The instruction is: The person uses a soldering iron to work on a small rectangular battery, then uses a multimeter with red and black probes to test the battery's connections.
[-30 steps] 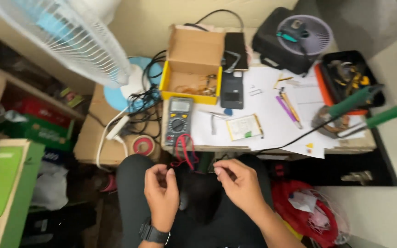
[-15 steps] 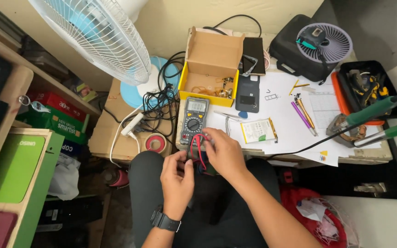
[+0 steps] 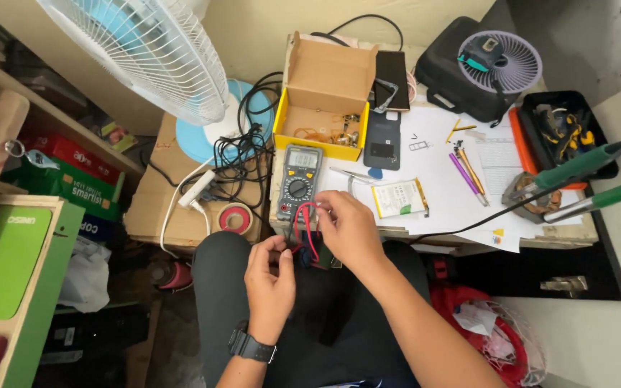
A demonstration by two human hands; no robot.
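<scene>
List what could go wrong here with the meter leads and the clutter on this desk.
1. The red lead loops loosely between the right hand and left hand; a tug might drag the multimeter, which lies near the desk edge, off it.
2. The tangled black cables beside the meter could snag the leads.
3. The battery pack lies loose close to the right hand and might get knocked.

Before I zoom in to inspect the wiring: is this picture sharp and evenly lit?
Head view: even, soft light, no strong glare; the multimeter and both hands, left hand and right hand, look sharp; wide-angle bending curves the fan and shelves at the edges; the floor under the table is dark.
</scene>
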